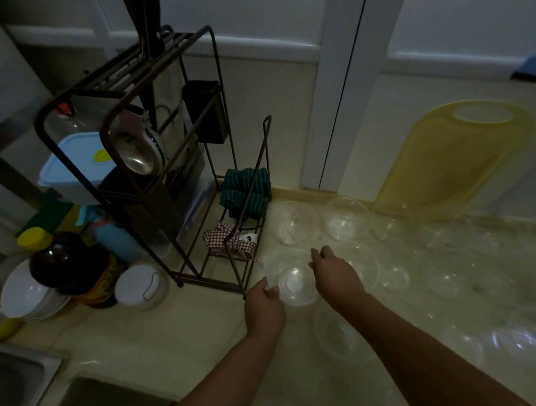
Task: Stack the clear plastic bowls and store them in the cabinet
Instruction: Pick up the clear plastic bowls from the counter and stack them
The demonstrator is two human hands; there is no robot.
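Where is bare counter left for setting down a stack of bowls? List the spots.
Bare counter lies between the sink, the wire rack and the left hand. Right of the right hand, clear bowls crowd the surface up to the yellow cutting board.

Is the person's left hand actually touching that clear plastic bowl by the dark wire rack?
Touching. The head view shows the left hand with its fingers curled over the near left rim of the clear plastic bowl, no gap between them.
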